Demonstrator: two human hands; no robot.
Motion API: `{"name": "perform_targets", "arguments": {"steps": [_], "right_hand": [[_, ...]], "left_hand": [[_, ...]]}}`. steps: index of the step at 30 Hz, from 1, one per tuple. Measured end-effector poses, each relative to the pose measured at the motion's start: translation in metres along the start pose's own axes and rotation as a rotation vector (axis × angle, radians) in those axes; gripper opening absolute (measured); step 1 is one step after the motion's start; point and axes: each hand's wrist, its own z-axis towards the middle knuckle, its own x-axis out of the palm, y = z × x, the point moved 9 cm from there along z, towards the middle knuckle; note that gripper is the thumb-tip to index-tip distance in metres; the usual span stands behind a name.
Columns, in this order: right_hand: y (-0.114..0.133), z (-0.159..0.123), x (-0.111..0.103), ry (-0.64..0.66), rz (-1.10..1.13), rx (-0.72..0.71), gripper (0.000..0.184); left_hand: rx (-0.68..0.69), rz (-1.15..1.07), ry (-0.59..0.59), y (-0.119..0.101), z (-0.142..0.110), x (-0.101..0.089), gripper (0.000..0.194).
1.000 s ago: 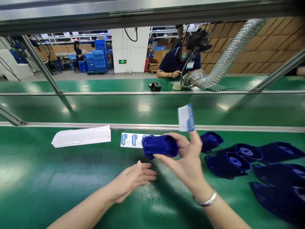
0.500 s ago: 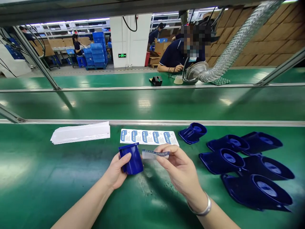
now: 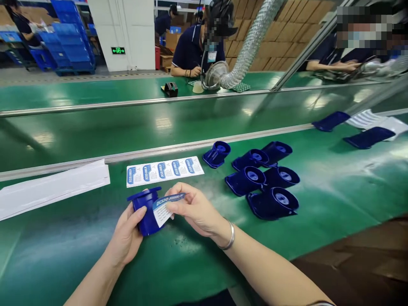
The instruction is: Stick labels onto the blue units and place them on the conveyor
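Green and shiny, one long surface (image 3: 73,250) fills the lower part of the view. Over its near part is the blue cup (image 3: 147,222), somewhat tilted, with the flange upward. The left hand (image 3: 124,240) has its grip closed around the cup's side, thumb in front. The right hand (image 3: 199,209) keeps a narrow grip, thumb and fingers pinching one blue-and-white label (image 3: 162,211); the label's left part overlaps the cup's side, but I cannot tell if it is stuck there. Just behind the cup lies a label sheet (image 3: 165,171) with five printed labels, and to its left some white strips (image 3: 54,188). To the right, six blue parts (image 3: 245,180) stand close together. Farther right, two more blue pieces (image 3: 369,137) lie near white sheets (image 3: 390,126). Across the surface, a co-worker (image 3: 188,49) bends beside a silver duct (image 3: 253,40).
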Motion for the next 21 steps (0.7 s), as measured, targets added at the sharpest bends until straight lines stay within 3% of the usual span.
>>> {"name": "perform_targets", "arguments": {"steps": [5, 16, 21], "right_hand": [[-0.008, -0.007, -0.004, -0.014, -0.027, 0.042, 0.026], [-0.029, -0.017, -0.005, -0.079, -0.111, 0.157, 0.031], [-0.031, -0.017, -0.009, -0.110, -0.126, 0.154, 0.033]], "left_hand": [[-0.006, -0.001, 0.061, 0.004, -0.005, 0.014, 0.063], [0.120, 0.058, 0.049, -0.005, -0.013, 0.019, 0.071], [0.075, 0.046, 0.076, -0.001, -0.014, 0.019, 0.074]]}}
